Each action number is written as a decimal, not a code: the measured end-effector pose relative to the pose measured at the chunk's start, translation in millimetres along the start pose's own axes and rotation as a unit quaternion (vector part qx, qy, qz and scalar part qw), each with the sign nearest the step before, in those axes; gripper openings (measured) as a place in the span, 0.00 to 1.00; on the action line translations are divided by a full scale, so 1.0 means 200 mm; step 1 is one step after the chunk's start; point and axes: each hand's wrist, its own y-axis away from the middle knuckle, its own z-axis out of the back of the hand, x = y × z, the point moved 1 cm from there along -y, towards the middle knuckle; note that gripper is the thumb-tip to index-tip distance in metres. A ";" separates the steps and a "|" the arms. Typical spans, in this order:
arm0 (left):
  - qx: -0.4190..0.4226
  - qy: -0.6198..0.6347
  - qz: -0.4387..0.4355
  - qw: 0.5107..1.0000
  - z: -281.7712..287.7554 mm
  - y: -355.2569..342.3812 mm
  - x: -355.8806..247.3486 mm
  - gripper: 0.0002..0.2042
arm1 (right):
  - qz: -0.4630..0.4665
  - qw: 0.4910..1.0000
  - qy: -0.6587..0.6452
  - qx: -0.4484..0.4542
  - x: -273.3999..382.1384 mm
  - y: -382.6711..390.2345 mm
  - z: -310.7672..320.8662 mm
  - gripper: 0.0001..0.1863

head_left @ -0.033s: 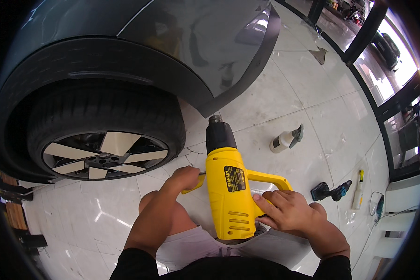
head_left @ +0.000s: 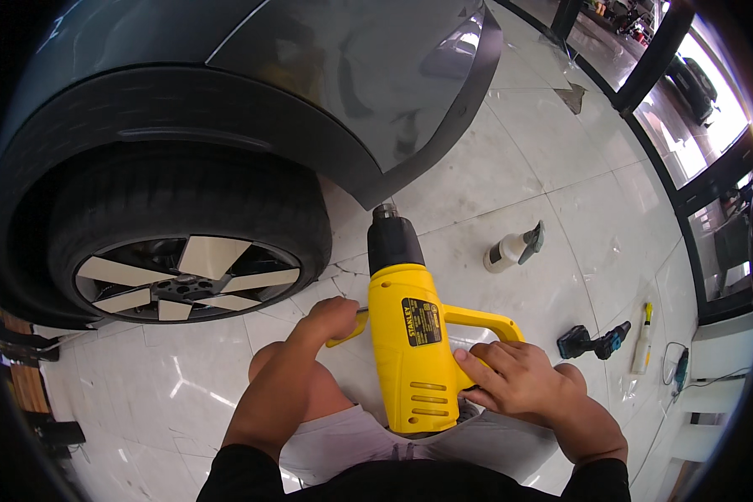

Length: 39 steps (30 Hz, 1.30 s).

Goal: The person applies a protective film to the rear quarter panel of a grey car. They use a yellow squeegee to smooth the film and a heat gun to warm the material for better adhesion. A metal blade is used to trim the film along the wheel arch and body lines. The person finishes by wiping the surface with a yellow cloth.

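Note:
My right hand [head_left: 510, 376] is wrapped around the grip of a yellow and black heat gun [head_left: 393, 356], its thumb against the rear body. The metal nozzle points away from me, close to the lower corner of a grey car's bumper [head_left: 372, 171] beside the wheel arch. Left of the gun, my left hand [head_left: 333, 320] is closed on a small yellow piece [head_left: 351, 330]. The gun's body partly hides this piece, so its kind cannot be made out.
At left stands the car's wheel [head_left: 184, 289], with cream-coloured spoke panels. On the tiled floor [head_left: 527, 284] to the right are a spray bottle [head_left: 504, 253], a cordless drill [head_left: 592, 340] and a slim bottle with a yellow top [head_left: 643, 347]. Dark-framed glass doors [head_left: 673, 188] line the far right.

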 end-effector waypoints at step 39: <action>-0.354 0.495 -0.109 0.786 0.21 0.28 -0.12 0.12 | -0.344 0.764 -0.483 -0.255 -0.45 -0.58 -0.62 0.16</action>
